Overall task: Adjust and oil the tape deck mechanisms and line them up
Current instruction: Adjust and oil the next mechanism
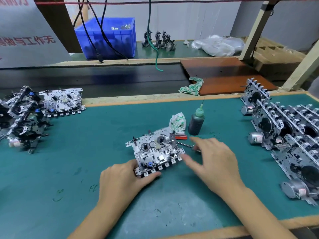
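A green-topped bench (86, 152) fills the view, seen from above by the person working at it. Near the middle lies one tape deck mechanism (154, 150), a flat metal plate crowded with small silver and black parts, tilted slightly to the right. The left hand (124, 180) grips its near left corner, thumb lying along the near edge and fingers curled under the side. The right hand (214, 159) hovers just right of the mechanism with fingers spread and relaxed, blurred, holding nothing.

Just beyond the right hand a thin screwdriver (185, 144) with a red handle lies on the bench. Behind it stands a dark oil bottle (196, 122) with a green needle tip, upright, and a crumpled white and green rag (177, 122) just left of the bottle.

Along the right side, a row of finished mechanisms (283, 128) stands on edge, packed close, with round silver motors facing left. At the far left, a loose pile of mechanisms (22, 118) sits on the bench, and one more mechanism (63, 100) lies flat beside it.

Farther back, a blue plastic crate (110, 37) sits on a shelf, with a second rag (191, 87) by a brown board (224, 73).
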Demonstrator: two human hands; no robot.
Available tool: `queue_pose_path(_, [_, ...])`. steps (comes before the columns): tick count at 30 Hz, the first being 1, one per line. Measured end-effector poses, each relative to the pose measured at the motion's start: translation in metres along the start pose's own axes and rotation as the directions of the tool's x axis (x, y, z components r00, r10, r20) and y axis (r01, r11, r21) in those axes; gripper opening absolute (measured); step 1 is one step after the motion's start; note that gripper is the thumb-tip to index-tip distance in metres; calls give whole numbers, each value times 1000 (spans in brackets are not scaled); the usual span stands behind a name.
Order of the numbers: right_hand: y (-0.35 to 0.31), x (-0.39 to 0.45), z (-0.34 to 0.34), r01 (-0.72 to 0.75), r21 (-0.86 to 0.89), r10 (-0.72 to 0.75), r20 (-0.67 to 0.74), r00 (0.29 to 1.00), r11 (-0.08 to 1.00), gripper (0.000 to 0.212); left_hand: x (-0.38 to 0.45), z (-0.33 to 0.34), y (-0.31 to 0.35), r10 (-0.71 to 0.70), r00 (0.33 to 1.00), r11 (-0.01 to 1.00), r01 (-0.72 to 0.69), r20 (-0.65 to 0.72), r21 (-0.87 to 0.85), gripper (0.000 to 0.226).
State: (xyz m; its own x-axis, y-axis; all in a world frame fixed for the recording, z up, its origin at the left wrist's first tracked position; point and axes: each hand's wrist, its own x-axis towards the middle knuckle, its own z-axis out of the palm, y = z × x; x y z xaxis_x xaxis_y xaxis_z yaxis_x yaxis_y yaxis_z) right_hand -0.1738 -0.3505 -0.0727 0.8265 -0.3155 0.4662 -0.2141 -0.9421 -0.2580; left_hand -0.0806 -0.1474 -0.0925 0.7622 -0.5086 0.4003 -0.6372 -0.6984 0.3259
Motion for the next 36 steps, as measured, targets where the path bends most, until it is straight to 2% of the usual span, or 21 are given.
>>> queue_pose_path(2, [2,15,1,-202,148,222,-140,965,968,49,10,2,3,-55,998,998,54,32,26,57])
queue_pose_path(3, [6,25,5,-282,238,320,-140,937,929,49,14,4,5,-66,996,997,63,60,50,62])
queue_pose_path(4, [11,35,10,-361,309,405,-88,910,880,57,17,7,5,-68,995,995,62,75,83,68])
queue_pose_path(6, [21,53,22,-522,447,534,113,838,726,73,22,13,6,-78,991,989,63,108,136,71])
queue_pose_path(8, [27,61,34,-600,579,582,248,774,552,70,23,15,9,-88,990,988,72,115,134,66])
queue_pose_path(10, [29,59,42,-583,602,582,228,781,546,53,21,16,10,-92,989,991,79,115,108,61])
queue_pose_path(13, [30,56,42,-486,674,519,175,837,556,25,20,15,10,-100,985,989,83,140,124,59])
queue_pose_path(15, [28,56,35,-378,783,482,116,869,494,17,21,14,11,-89,981,989,66,174,132,57])
queue_pose_path(17, [25,54,26,-281,872,489,56,871,401,14,21,12,12,-85,980,991,64,179,118,56])
queue_pose_path(19, [21,49,16,-218,947,506,71,860,238,15,20,12,12,-87,981,991,68,176,111,60])
queue_pose_path(22, [16,46,7,-159,966,484,239,842,-202,23,19,15,10,-107,987,990,95,120,100,76])
queue_pose_path(23, [14,45,4,-150,948,486,276,829,-281,25,19,16,9,-111,989,988,100,100,115,81])
queue_pose_path(24, [12,45,3,-153,941,496,292,818,-301,26,19,17,9,-111,990,987,100,87,127,84])
queue_pose_path(25, [8,45,1,-171,946,504,293,813,-275,28,19,18,8,-111,991,986,100,80,133,86])
queue_pose_path(28, [-1,44,5,-248,964,493,261,830,-92,35,19,18,8,-101,990,989,90,97,116,82])
queue_pose_path(31, [-8,41,10,-279,959,506,213,836,58,32,19,18,9,-95,989,991,83,115,108,77])
queue_pose_path(36, [-10,38,17,-297,944,507,187,842,145,30,19,18,8,-100,987,986,81,125,147,80])
